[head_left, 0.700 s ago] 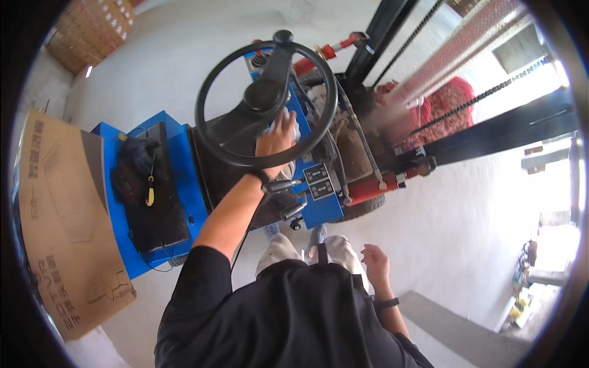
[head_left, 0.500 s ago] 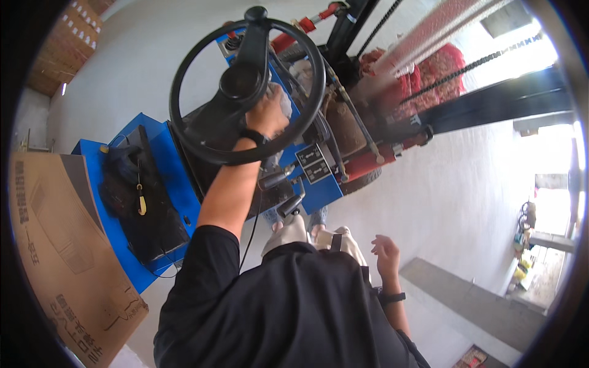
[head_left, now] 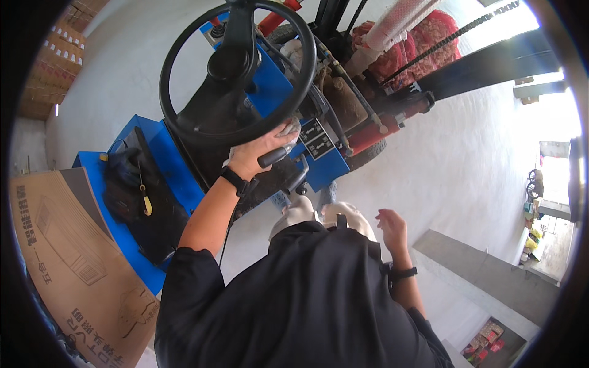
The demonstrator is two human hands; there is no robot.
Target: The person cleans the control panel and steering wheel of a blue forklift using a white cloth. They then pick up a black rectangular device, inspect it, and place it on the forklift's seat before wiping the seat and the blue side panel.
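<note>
My left hand (head_left: 257,152) is closed on a crumpled whitish cloth (head_left: 293,130), pressed to the blue panel just below the rim of a black steering wheel (head_left: 228,62). A black-handled lever (head_left: 273,157) juts out right beside the wrist, and a second lever (head_left: 297,178) stands below it. Close to the fingers is a black label plate (head_left: 318,140) with arrows. My right hand (head_left: 392,230) hangs free at my right side, fingers loosely apart, touching nothing. Part of the cloth is hidden under my left fingers.
A black seat (head_left: 138,208) with a yellow-handled tool (head_left: 146,201) lies left, beside a large cardboard box (head_left: 80,257). Hydraulic hoses, a red cylinder (head_left: 368,142) and a dark mast beam (head_left: 485,64) rise ahead and right. Red mesh sacks (head_left: 429,52) sit beyond.
My left hand has moved with the cloth from the panel behind the wheel, down toward me, to beside the levers and label plate. My right hand stays free, slightly raised.
</note>
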